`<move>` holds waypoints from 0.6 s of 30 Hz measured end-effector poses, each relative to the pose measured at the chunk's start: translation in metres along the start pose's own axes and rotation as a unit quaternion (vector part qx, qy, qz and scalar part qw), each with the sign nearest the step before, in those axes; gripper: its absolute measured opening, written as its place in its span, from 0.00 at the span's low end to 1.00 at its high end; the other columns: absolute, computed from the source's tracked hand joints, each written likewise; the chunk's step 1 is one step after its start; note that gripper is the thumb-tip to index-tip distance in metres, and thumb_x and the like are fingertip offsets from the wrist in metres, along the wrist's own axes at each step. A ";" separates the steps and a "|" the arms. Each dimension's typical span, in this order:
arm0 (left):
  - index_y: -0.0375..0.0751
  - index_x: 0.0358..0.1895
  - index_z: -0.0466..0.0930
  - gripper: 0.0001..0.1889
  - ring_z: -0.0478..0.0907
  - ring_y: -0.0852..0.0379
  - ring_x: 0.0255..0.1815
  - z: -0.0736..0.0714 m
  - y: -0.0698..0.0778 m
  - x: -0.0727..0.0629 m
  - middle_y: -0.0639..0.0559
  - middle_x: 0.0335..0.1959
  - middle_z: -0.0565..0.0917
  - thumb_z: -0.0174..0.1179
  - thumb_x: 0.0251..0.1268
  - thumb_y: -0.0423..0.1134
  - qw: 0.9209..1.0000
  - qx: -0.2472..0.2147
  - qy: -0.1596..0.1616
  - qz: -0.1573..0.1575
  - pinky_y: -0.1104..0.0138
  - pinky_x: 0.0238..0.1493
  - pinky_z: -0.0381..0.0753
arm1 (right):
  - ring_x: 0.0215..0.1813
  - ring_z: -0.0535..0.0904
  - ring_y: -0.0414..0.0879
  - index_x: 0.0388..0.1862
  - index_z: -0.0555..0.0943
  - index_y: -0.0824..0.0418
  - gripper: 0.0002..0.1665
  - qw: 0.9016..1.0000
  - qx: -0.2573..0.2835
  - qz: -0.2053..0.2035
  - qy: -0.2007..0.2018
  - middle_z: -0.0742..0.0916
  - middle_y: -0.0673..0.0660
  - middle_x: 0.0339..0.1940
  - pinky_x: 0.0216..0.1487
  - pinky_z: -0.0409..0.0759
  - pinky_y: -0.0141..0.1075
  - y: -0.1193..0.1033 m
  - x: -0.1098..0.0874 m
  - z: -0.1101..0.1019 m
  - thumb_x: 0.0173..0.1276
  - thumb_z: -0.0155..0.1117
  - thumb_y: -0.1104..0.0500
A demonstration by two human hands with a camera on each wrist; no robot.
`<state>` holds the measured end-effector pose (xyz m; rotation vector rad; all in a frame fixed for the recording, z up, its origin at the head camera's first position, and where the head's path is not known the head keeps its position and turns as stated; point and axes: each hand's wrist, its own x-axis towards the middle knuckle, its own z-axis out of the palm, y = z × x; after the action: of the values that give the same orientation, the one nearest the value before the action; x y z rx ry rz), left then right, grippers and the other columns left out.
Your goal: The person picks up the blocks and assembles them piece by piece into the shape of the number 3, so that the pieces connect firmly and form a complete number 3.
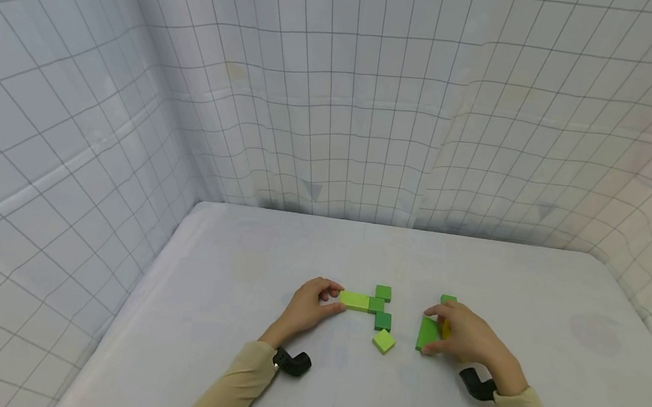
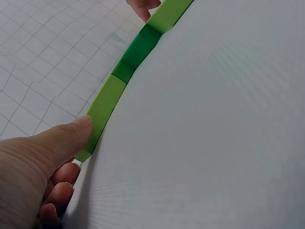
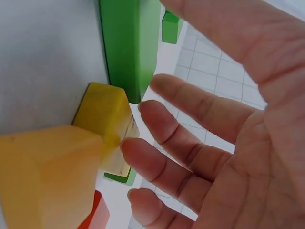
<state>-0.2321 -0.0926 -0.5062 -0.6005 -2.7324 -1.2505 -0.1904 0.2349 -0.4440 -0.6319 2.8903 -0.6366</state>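
My left hand (image 1: 309,303) pinches the left end of a long light green block (image 1: 355,301), its thumb on the near side. That block meets a small green cube (image 1: 376,305), with another green cube (image 1: 383,292) behind and a darker green cube (image 1: 383,321) in front. Nearer me lies a light green cube (image 1: 383,341), turned cornerwise. My right hand (image 1: 469,335) spans a longer green block (image 1: 427,334) end to end, index finger at the far end and thumb at the near end. Beneath the right palm a yellow block (image 3: 102,112) is mostly hidden in the head view.
Past the right hand's knuckles a green block (image 1: 449,298) shows. In the right wrist view, an orange block (image 3: 52,176) and a red block (image 3: 97,212) stand close to the yellow one. A white-covered table (image 1: 275,244) meets gridded white curtains (image 1: 336,99) at back and sides.
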 end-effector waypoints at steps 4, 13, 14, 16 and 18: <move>0.43 0.47 0.82 0.17 0.70 0.61 0.34 0.000 0.000 0.000 0.59 0.35 0.77 0.69 0.56 0.47 1.000 -0.003 0.005 0.006 0.66 0.38 0.70 | 0.37 0.71 0.44 0.50 0.81 0.62 0.40 1.000 -0.001 0.004 -0.001 0.77 0.51 0.37 0.36 0.72 0.40 0.000 -0.001 0.000 0.41 0.81 0.43; 0.45 0.48 0.82 0.17 0.70 0.62 0.34 0.001 -0.002 0.001 0.60 0.35 0.77 0.69 0.56 0.46 1.000 0.003 -0.001 -0.003 0.67 0.39 0.71 | 0.36 0.71 0.43 0.45 0.84 0.61 0.35 1.000 -0.008 0.010 -0.001 0.78 0.50 0.37 0.36 0.72 0.39 0.002 0.000 0.002 0.42 0.80 0.42; 0.45 0.48 0.82 0.17 0.70 0.62 0.34 0.001 -0.002 0.001 0.60 0.36 0.77 0.69 0.56 0.46 1.000 0.003 -0.001 -0.003 0.67 0.39 0.71 | 0.36 0.71 0.42 0.44 0.84 0.61 0.34 1.000 -0.006 0.008 -0.003 0.79 0.50 0.36 0.36 0.72 0.40 0.002 0.000 0.002 0.43 0.79 0.42; 0.45 0.48 0.82 0.17 0.70 0.62 0.34 0.001 -0.003 0.002 0.60 0.36 0.77 0.69 0.56 0.46 1.000 0.003 -0.002 -0.002 0.67 0.39 0.71 | 0.34 0.71 0.42 0.42 0.84 0.60 0.30 1.000 0.002 0.010 -0.005 0.79 0.49 0.33 0.36 0.72 0.40 0.001 0.001 0.002 0.44 0.79 0.43; 0.45 0.48 0.82 0.17 0.70 0.62 0.34 0.001 -0.002 0.002 0.60 0.36 0.77 0.69 0.57 0.46 1.000 0.002 -0.002 0.000 0.67 0.39 0.71 | 0.32 0.71 0.42 0.38 0.84 0.60 0.27 1.000 0.011 0.013 -0.009 0.78 0.47 0.30 0.34 0.71 0.39 -0.001 0.000 0.002 0.45 0.79 0.44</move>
<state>-0.2346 -0.0925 -0.5082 -0.6045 -2.7372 -1.2449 -0.1902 0.2337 -0.4451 -0.5939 2.8661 -0.6544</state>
